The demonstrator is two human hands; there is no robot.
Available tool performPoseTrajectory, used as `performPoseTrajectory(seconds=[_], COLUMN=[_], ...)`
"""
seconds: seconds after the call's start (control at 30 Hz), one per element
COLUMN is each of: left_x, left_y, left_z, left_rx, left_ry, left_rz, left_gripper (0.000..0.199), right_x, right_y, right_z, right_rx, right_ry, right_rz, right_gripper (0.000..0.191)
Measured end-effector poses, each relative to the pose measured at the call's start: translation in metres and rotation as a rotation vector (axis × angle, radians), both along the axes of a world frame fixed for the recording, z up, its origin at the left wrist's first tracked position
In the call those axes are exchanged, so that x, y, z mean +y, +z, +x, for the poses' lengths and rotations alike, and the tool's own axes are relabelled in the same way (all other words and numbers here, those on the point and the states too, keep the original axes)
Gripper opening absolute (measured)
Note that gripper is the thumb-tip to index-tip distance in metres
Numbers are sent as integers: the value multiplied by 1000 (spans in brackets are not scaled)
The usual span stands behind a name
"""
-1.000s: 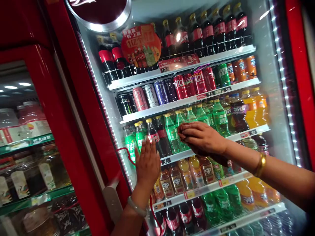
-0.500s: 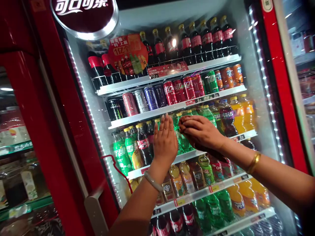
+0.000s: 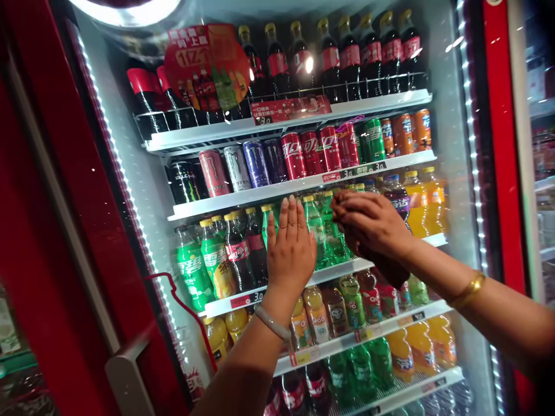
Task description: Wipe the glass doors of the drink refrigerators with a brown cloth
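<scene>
1. Cloth point(image 3: 388, 264), dark brown, lies bunched under the right hand point(image 3: 375, 222), fingers curled over it; both are near the middle of the glass door point(image 3: 505, 144).
2. Left hand point(image 3: 291, 251) is flat, fingers straight and close together; bottles point(image 3: 238, 257) and cans point(image 3: 256, 163) line shelves behind the glass.

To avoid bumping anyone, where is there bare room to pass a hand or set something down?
Open glass: above the left hand and right hand, below the round red sign. Tight: the narrow gap between the left hand and the brown cloth. The shelves behind are crowded with bottles and cans; no bare set-down spot shows.
</scene>
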State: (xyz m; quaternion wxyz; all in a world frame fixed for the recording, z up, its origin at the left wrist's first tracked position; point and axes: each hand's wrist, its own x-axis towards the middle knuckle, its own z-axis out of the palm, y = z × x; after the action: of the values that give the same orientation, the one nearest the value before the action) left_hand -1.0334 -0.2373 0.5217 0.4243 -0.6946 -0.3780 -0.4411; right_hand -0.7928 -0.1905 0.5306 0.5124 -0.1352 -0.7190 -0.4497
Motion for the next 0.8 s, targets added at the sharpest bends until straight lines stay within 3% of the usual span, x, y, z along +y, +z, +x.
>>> performPoseTrajectory(seconds=[0.1,0.17,0.27,0.37,0.43,0.5,0.57,0.63,0.7,0.8], left_x=[-1,-2,-2,-1,0,2,3,3,2,1], left_y=[0,1,1,1,0,-1,-1,-1,-1,-1], left_z=[1,0,-1,-1,-1,-1,-1,-2,-2,-3], left_rx=[-14,-18,-7,12,19,29,41,53,59,66], left_ry=[-4,-6,3,22,23,18,25,50,71,67], left_rz=[-34,-54,-72,-42,-20,-15,-14,-5,6,11], left_gripper=[75,73,74,74,76,81,86,87,86,85], right_x=[3,-1,-9,-9,-3,6,11,10,5,-3], right_y=[17,10,-16,-29,-20,1,20,29,21,-9], right_z=[-29,-51,-56,-20,10,25,17,-6,-30,-34], right_rx=[370,409,94,-236,-300,-165,112,357,394,79], right_ry=[-2,38,87,75,33,-5,-31,-44,-31,14], right_rz=[-28,-27,5,17,11,36,43,25,14,42], right_gripper=[27,30,31,35,34,33,32,31,31,30])
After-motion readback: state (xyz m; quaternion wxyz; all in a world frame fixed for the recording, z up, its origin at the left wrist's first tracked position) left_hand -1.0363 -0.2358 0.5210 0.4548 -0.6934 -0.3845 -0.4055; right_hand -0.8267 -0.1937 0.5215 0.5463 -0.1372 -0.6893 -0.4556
